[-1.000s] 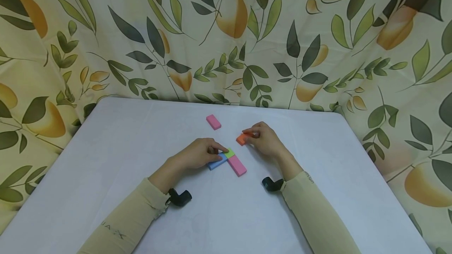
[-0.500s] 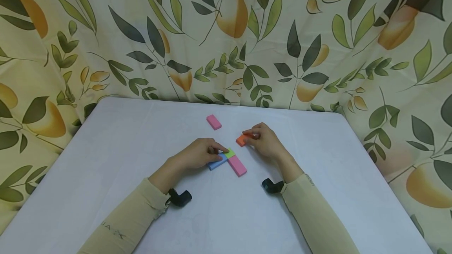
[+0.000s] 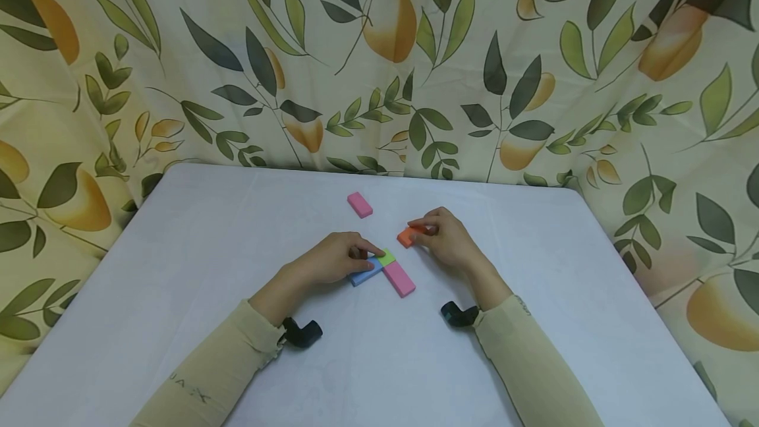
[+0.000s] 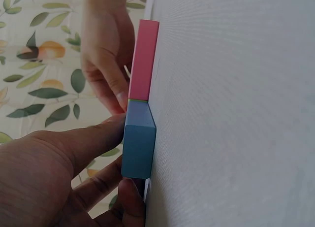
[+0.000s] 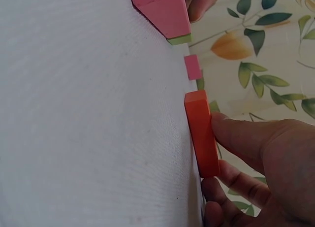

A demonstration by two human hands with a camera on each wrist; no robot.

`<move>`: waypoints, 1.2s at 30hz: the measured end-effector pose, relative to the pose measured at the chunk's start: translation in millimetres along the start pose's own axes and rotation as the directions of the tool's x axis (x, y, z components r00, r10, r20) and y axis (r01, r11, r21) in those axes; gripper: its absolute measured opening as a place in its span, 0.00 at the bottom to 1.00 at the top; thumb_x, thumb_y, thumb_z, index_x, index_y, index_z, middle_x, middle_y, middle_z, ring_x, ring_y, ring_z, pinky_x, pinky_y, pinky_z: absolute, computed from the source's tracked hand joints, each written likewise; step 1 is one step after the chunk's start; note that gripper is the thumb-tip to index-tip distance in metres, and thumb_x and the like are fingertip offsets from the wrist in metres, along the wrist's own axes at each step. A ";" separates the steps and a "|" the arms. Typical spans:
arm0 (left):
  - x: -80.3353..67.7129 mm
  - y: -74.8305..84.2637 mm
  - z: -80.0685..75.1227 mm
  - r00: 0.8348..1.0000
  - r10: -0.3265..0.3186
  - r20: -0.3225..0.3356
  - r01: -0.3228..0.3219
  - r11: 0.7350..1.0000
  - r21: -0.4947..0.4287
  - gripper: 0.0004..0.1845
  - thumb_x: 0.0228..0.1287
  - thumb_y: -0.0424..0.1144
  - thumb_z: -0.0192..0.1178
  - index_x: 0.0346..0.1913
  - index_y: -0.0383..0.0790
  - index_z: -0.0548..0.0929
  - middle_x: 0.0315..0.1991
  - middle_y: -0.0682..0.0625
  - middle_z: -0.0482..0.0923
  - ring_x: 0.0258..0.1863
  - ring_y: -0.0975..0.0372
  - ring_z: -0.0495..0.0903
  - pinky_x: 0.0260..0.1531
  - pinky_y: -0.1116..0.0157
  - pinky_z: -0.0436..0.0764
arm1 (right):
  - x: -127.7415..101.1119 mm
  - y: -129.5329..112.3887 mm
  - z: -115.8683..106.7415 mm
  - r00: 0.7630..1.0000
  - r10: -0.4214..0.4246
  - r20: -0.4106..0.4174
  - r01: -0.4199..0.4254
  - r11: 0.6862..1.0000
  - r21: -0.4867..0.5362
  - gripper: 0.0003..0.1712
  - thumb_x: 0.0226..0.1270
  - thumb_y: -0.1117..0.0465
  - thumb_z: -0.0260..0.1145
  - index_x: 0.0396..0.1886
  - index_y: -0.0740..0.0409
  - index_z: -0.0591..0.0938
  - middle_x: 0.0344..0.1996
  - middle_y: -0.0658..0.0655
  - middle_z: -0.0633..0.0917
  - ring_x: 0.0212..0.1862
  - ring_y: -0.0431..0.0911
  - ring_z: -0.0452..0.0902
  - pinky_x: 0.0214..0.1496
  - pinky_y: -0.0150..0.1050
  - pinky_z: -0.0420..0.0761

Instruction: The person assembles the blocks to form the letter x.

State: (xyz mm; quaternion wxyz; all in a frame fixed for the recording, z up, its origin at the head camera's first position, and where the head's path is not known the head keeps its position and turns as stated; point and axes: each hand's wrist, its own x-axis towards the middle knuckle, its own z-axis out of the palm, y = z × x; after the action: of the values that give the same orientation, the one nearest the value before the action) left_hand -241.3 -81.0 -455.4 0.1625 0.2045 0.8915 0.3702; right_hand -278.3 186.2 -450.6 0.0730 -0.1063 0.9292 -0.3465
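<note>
The left hand (image 3: 332,261) is resting on the table (image 3: 196,262) near its centre, fingers curled around the blue block (image 3: 363,273) and pinching it between thumb and fingertips. In the left wrist view the thumb is pressing on the block's upper face while a finger is bracing its near end (image 4: 139,145). The blue block is lying flat on the table, with one end meeting a small green block (image 3: 386,257). A long pink block (image 3: 398,279) is lying flat and touching the green block, running toward the person at an angle, so the three pieces are forming a joined cluster.

The right hand (image 3: 447,239) is gripping the orange block (image 3: 407,236) by its right end, fingers curled over it. The right wrist view is showing the thumb pressing on the orange block's top face (image 5: 202,133) with fingers beneath the end nearer the camera. The orange block is sitting just beyond and to the right of the cluster, near the green block; whether it is touching cannot be determined.

A second, shorter pink block (image 3: 359,204) is lying alone farther back on the table, apart from both hands. A leaf-and-fruit patterned curtain (image 3: 379,58) is hanging behind the table. Both forearms are wearing beige sleeves (image 3: 219,374).
</note>
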 end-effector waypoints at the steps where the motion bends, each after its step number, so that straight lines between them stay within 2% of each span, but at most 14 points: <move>1: 0.0 0.0 -0.1 1.000 0.000 0.000 0.000 1.000 0.001 0.14 0.65 0.47 0.63 0.52 0.65 0.84 0.51 0.61 0.80 0.50 0.66 0.74 0.50 0.63 0.74 | -0.2 0.2 0.0 1.000 0.002 0.000 -0.002 1.000 0.002 0.15 0.65 0.51 0.67 0.51 0.42 0.85 0.46 0.48 0.75 0.50 0.49 0.71 0.50 0.44 0.72; 12: -2.6 4.1 -1.4 1.000 -0.011 0.005 0.011 1.000 -0.010 0.15 0.65 0.46 0.63 0.53 0.65 0.84 0.42 0.61 0.79 0.42 0.62 0.74 0.40 0.64 0.75 | 1.4 0.8 0.1 1.000 -0.011 0.007 0.011 1.000 -0.010 0.16 0.64 0.51 0.68 0.51 0.43 0.85 0.46 0.49 0.75 0.49 0.49 0.71 0.49 0.43 0.72; 18: -1.5 3.3 -0.7 1.000 0.000 0.009 0.000 1.000 -0.005 0.15 0.65 0.46 0.63 0.54 0.64 0.83 0.39 0.61 0.78 0.41 0.62 0.74 0.39 0.64 0.76 | 0.0 0.3 0.0 1.000 -0.004 0.012 0.004 1.000 0.000 0.16 0.64 0.53 0.68 0.51 0.43 0.85 0.46 0.48 0.75 0.51 0.48 0.71 0.52 0.44 0.72; 32: -2.8 2.9 -0.7 1.000 -0.011 -0.002 0.011 1.000 -0.004 0.14 0.65 0.46 0.63 0.52 0.64 0.84 0.48 0.61 0.80 0.47 0.65 0.74 0.47 0.63 0.74 | -2.0 -2.1 2.7 1.000 0.000 0.012 0.000 1.000 0.003 0.14 0.63 0.50 0.69 0.49 0.40 0.85 0.45 0.47 0.75 0.49 0.48 0.71 0.47 0.42 0.72; 36: -2.7 2.7 -0.5 1.000 -0.006 -0.005 0.006 1.000 -0.006 0.14 0.65 0.46 0.63 0.52 0.64 0.84 0.47 0.62 0.80 0.46 0.65 0.74 0.46 0.64 0.74 | -2.6 -2.6 3.1 1.000 0.017 0.015 -0.018 1.000 0.013 0.14 0.62 0.50 0.69 0.48 0.39 0.86 0.45 0.46 0.75 0.49 0.48 0.71 0.47 0.42 0.72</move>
State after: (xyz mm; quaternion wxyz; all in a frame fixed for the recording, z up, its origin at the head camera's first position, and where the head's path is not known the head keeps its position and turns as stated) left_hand -238.5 -80.9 -452.7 0.1618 0.2003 0.8915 0.3728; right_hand -274.7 183.0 -451.0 0.0836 -0.1003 0.9272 -0.3511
